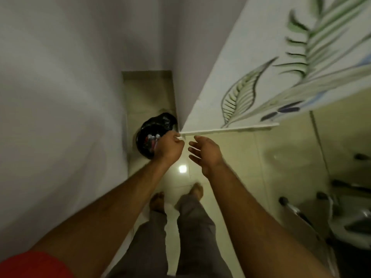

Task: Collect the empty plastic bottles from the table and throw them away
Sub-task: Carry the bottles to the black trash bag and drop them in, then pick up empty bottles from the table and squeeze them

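While bottles fill the bin, left fingers curl; right fingers spread.

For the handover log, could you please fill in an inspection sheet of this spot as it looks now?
Surface: glossy pale tile floor, a light reflected on it.
Job's things: bottles in the black bin bag, caps showing.
Clutter: nothing seen.
Grippers: left hand fisted over the bag, contents hidden; right hand open, empty.
Cables: nothing seen.
Surroundings: white wall; leaf-print door; blurred dark fixtures at right.
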`<control>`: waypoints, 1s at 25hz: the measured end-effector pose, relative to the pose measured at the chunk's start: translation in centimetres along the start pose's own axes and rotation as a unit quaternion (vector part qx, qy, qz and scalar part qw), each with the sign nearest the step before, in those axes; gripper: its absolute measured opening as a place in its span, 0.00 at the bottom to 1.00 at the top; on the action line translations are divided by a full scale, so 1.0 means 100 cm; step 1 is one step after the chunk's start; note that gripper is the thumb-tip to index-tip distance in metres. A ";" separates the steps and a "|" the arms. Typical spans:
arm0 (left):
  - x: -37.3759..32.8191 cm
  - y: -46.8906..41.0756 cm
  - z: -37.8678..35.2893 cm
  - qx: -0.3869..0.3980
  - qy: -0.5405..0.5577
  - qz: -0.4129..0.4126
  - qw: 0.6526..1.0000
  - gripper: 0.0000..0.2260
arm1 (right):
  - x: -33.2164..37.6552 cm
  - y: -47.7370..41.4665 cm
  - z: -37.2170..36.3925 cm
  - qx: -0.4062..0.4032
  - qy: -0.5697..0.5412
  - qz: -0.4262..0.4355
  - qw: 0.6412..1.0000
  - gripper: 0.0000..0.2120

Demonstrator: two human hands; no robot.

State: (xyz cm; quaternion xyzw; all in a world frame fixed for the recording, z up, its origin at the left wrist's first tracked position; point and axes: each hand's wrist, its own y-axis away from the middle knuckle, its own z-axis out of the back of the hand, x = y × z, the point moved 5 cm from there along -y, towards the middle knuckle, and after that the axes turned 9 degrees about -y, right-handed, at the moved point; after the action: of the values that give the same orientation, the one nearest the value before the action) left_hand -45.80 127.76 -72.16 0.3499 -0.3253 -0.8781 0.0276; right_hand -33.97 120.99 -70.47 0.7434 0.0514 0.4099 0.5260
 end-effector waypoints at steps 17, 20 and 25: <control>-0.236 0.561 -0.245 0.309 0.038 -0.444 0.840 0.11 | -0.073 0.506 0.511 -0.315 -0.288 0.363 0.828 0.08; -0.221 0.665 -0.294 0.370 0.050 -0.459 0.806 0.10 | -0.129 0.572 0.578 -0.363 -0.300 0.375 0.798 0.08; -0.199 0.816 -0.387 0.428 -0.020 -0.525 0.735 0.12 | -0.202 0.659 0.689 -0.418 -0.330 0.390 0.751 0.07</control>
State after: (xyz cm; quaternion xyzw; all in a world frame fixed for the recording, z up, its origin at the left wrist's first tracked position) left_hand -20.99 47.72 -33.13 0.4223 -0.4314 -0.5282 -0.5971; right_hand -24.92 30.66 -35.04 0.4938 -0.5962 0.2890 0.5632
